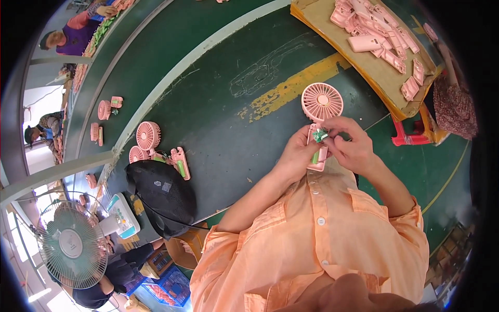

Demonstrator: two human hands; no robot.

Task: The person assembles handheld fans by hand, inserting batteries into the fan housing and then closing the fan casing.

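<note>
A pink handheld fan with a round slatted head lies at the table's near edge, its handle pointing toward me. My left hand is closed around the side of that handle, where a green battery shows in the open casing. At the top of the handle sits a small green circuit board. The fingers of my right hand are pinched together at the board's right side, slightly blurred. Whether a thin wire lies between those fingertips is too small to tell.
A cardboard tray of pink casing parts stands at the far right, above a red stool. Left are more pink fans, a black mesh bag and a white electric fan. Other people work beyond the conveyor.
</note>
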